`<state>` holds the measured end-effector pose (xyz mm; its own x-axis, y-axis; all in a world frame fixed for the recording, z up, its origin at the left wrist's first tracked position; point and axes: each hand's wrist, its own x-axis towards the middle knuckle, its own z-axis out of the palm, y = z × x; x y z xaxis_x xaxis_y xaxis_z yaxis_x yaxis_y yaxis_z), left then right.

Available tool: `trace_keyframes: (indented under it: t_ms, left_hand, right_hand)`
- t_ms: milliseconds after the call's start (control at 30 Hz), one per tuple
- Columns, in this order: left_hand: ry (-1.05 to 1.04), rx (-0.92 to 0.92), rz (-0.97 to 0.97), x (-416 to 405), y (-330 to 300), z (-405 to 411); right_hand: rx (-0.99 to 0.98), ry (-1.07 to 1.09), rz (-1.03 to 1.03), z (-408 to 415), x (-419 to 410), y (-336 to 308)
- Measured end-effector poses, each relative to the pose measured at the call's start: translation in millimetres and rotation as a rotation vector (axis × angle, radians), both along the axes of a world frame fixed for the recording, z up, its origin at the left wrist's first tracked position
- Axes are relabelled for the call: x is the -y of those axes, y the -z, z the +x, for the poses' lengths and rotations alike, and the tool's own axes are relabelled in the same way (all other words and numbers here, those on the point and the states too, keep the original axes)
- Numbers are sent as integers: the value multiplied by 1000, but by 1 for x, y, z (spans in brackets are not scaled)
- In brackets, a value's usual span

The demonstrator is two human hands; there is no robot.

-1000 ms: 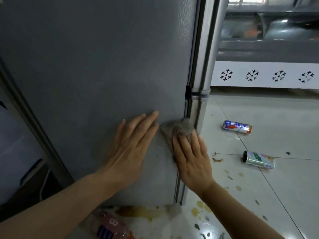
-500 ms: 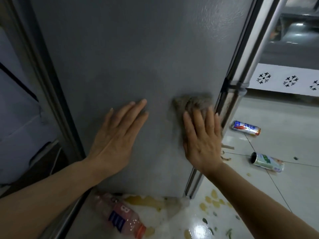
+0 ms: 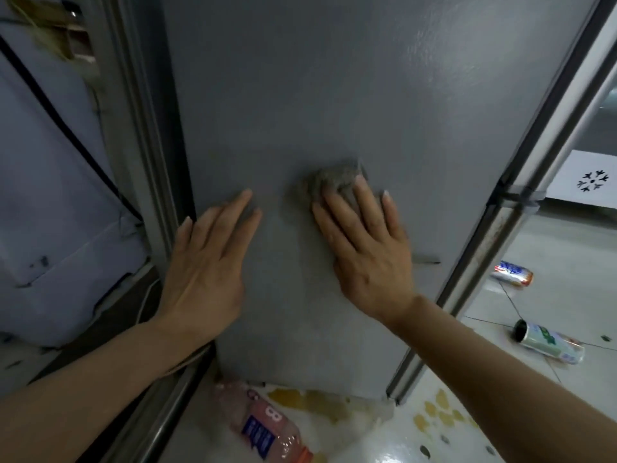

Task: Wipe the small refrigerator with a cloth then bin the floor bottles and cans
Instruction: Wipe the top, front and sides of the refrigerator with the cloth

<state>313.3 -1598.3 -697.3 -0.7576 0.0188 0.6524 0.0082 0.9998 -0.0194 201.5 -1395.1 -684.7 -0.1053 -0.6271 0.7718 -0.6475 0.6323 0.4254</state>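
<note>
Head view
Fridge (image 3: pixel 334 95): the grey side panel is seen filling the middle of the frame, with a silver edge strip at its right.
Left hand (image 3: pixel 203 262): laid flat on the panel, left of centre; the fingers (image 3: pixel 233 215) are held straight and close together, and nothing is held.
Right hand (image 3: pixel 367 248): pressed flat on the panel just right of the left hand, apart from it; the fingers are straight and slightly spread.
Cloth (image 3: pixel 334 178): a grey-brown wad is pinned against the panel under the right fingertips, its upper part showing above them. It is pressed, not gripped.
Bottle (image 3: pixel 267 426): a pink plastic bottle with a blue label is seen lying on its side on the floor at the fridge's foot, below the left hand.
Spill (image 3: pixel 320 406): yellow-brown stains are spread over the white floor around the bottle and to its right.
Red can (image 3: pixel 512 273): laid on its side on the floor tiles, right of the fridge edge.
Green can (image 3: pixel 547 340): laid on its side nearer the camera than the red can, open end turned left, well apart from the bottle.
White panel (image 3: pixel 581 182): seen at far right, marked with a black snowflake figure.
</note>
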Motion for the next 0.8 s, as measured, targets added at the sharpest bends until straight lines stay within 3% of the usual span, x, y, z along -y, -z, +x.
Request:
trace_keyframes:
  t_ms: [100, 167, 233, 400, 467, 533, 667, 800]
  left_hand:
    - [-4, 60, -23, 8, 9, 6]
    - [-6, 75, -8, 13, 15, 8]
    - [0, 69, 14, 17, 19, 8]
    - [7, -1, 118, 30, 20, 8]
    - [32, 1, 173, 36, 24, 8]
    - [105, 0, 242, 38, 31, 10]
    - [253, -48, 487, 39, 48, 14]
    - [294, -4, 753, 48, 61, 18]
  right_hand:
    - [-31, 18, 369, 11, 2, 49]
    - [-38, 48, 504, 16, 3, 62]
    - [-31, 44, 473, 18, 5, 52]
    - [-80, -23, 26, 7, 38, -19]
    - [-65, 1, -33, 8, 51, -18]
    - [-33, 29, 78, 16, 57, 11]
    - [-20, 103, 538, 34, 61, 70]
    - [-40, 108, 575, 37, 65, 51]
